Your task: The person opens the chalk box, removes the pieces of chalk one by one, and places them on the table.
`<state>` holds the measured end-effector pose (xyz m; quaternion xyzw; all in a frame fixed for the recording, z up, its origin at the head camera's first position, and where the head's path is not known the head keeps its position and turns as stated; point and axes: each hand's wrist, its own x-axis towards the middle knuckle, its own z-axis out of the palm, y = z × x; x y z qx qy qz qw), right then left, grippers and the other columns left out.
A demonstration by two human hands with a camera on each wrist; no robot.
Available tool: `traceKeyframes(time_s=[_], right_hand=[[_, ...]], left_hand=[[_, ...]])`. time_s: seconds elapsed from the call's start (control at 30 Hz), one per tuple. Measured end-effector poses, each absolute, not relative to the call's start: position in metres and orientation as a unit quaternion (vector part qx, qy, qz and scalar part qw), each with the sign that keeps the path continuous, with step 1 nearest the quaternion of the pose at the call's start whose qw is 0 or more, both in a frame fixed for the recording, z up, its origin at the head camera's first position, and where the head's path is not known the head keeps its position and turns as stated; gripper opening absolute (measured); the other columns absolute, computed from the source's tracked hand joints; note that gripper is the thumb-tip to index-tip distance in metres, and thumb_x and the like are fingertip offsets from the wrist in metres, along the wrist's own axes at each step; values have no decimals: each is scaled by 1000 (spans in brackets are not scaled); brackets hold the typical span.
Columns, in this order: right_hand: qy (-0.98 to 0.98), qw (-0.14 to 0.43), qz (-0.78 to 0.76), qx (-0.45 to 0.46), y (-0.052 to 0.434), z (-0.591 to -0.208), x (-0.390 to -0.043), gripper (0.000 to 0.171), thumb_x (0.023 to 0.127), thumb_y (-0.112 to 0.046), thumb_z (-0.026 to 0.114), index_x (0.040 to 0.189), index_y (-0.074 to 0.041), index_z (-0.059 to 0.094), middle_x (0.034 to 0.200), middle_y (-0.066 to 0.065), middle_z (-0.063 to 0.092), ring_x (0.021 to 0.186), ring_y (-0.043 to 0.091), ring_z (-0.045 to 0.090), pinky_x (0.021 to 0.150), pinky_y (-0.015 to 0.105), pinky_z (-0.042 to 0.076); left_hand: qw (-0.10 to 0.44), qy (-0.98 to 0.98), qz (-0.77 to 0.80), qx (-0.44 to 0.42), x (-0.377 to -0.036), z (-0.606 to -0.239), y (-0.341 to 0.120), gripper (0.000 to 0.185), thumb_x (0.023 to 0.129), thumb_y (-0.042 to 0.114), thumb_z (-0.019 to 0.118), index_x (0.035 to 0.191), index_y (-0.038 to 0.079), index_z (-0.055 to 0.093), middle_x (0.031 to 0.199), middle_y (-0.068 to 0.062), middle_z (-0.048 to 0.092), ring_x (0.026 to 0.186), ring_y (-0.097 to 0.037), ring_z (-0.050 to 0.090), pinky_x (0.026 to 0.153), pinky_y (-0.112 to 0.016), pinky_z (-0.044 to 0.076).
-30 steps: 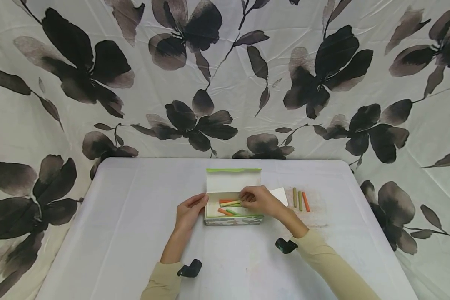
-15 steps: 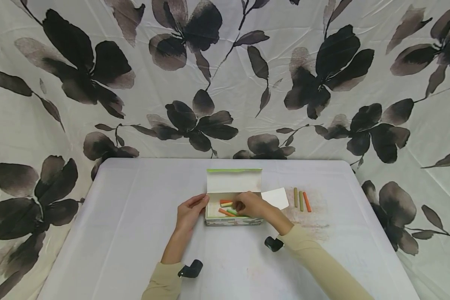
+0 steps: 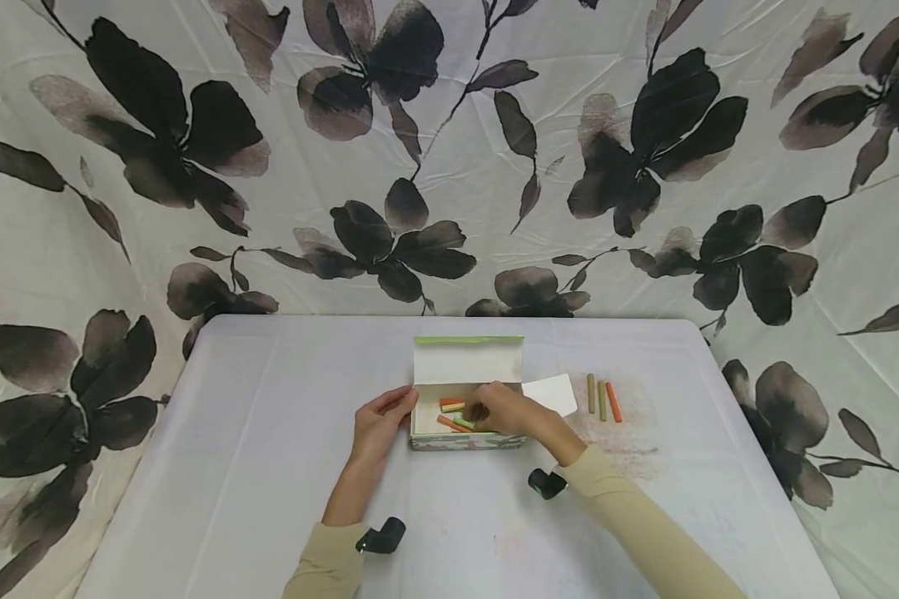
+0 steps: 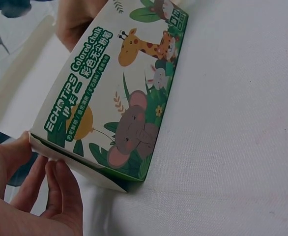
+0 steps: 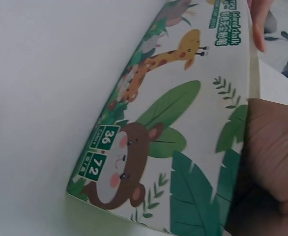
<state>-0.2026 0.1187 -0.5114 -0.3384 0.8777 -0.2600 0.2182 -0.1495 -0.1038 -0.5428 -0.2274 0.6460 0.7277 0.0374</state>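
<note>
A chalk box (image 4: pixel 109 93) printed with animals and the words "Colored chalk" stands on the table, its lid (image 3: pixel 468 359) raised at the back. Inside lie several sticks, among them an orange chalk (image 3: pixel 453 423) and a yellow chalk (image 3: pixel 452 408). My left hand (image 3: pixel 378 423) grips the box's left end, thumb at the top corner and fingers against the end flap. My right hand (image 3: pixel 504 409) reaches down into the box's right half with curled fingers. Its fingertips are hidden, and I cannot tell whether they pinch a chalk. In the right wrist view the front wall covers much of that hand.
A white side flap (image 3: pixel 551 394) sticks out at the box's right. Farther right, two olive-green chalks (image 3: pixel 596 397) and an orange-red chalk (image 3: pixel 613 403) lie on the white table (image 3: pixel 270 466) among chalk smudges. A flower-printed cloth (image 3: pixel 449 150) hangs behind.
My right hand has moved left and down into the box, over the end of the yellow chalk, then stayed there. My left hand keeps its grip on the box's left end.
</note>
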Motion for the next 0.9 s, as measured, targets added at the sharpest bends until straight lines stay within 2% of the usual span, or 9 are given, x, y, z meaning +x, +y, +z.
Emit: traceKeyframes(time_s=[0.33,0.67,0.9], right_hand=[[842,197,-354,-357,141,-487,-204,19,93,2,71,112,4,71,98,11,72,88,13,67,79,24,56],[835,194,-419,-298,174,-474,-212,23,93,-7,76,115,0,71,99,5,72,91,16,68,84,30,57],[835,176,-454,-256,198,-467,-219,28,94,-10,77,118,2,70,104,9,72,97,20,68,91,32,56]], left_hand=[[31,639,735,-223,-151,-544,-105,38,92,17,80,122,-4,71,100,-3,74,88,-6,67,76,-17,56],[31,644,731,-224,-151,-544,-104,37,92,17,81,122,-4,71,100,-3,74,88,-6,67,75,-17,56],[28,645,731,-221,-151,-545,-104,38,92,17,81,122,-4,71,101,-4,75,87,-6,67,75,-17,56]])
